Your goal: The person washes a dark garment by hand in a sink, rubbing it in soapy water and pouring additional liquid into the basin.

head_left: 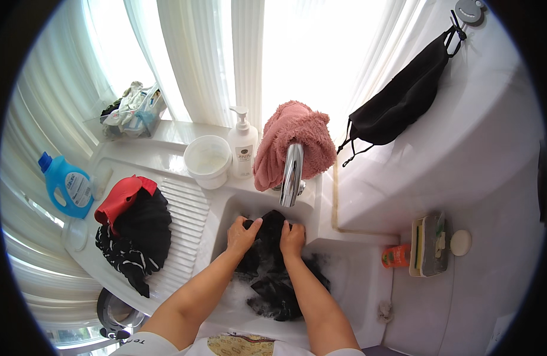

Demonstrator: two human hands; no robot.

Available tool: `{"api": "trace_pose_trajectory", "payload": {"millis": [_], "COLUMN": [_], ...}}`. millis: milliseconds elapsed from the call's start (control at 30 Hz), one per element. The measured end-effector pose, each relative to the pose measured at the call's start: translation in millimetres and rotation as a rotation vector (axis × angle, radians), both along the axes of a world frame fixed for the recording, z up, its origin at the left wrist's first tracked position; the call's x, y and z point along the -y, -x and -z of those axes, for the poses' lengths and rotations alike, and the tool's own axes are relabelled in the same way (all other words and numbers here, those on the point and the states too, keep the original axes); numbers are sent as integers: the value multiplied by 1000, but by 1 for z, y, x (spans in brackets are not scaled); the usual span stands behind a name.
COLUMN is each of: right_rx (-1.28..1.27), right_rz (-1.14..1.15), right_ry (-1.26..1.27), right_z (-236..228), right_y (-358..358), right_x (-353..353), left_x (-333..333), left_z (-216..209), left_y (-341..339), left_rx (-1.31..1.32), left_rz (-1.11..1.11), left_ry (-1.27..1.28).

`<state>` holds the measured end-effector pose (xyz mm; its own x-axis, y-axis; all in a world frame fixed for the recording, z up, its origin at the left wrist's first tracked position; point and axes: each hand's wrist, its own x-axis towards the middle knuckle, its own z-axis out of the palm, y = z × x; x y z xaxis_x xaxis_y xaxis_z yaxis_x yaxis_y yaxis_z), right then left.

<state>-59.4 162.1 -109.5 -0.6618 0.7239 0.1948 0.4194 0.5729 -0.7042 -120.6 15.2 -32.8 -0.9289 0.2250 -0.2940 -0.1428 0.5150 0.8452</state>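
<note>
Both my arms reach into a white sink [359,285] with sudsy water at its bottom. Wet black cloth [270,246] lies bunched in it, partly under water, and its upper end is lifted between my hands. My left hand [242,236] grips the cloth's left side, thumb on top. On the opposite side my right hand [292,238] is closed on the same cloth, fingers curled toward it. What kind of garment it is cannot be made out. Just beyond my hands a chrome faucet [293,172] points down, with no water seen running from it.
A pink fluffy towel [276,145] drapes behind the faucet. Left stand a white pump bottle [242,145], a white tub [207,161] and a blue detergent bottle [69,187]. Black and red clothes [140,225] lie on the ribbed washboard [187,207]. A black mask [401,98] hangs right, above an orange bottle [396,256].
</note>
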Motion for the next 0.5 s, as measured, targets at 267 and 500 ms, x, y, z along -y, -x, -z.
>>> {"api": "trace_pose_trajectory", "payload": {"millis": [267,500], "right_rx": [522,599], "right_rz": [-449,-495], "right_ry": [-7,627], "right_z": [40,32], "right_y": [-22,13], "right_x": [38,2], "left_x": [4,10], "left_z": [115,97], "left_y": [-22,17], "left_rx": [-130,148], "left_rz": [372,32], "left_ry": [635,-143]}}
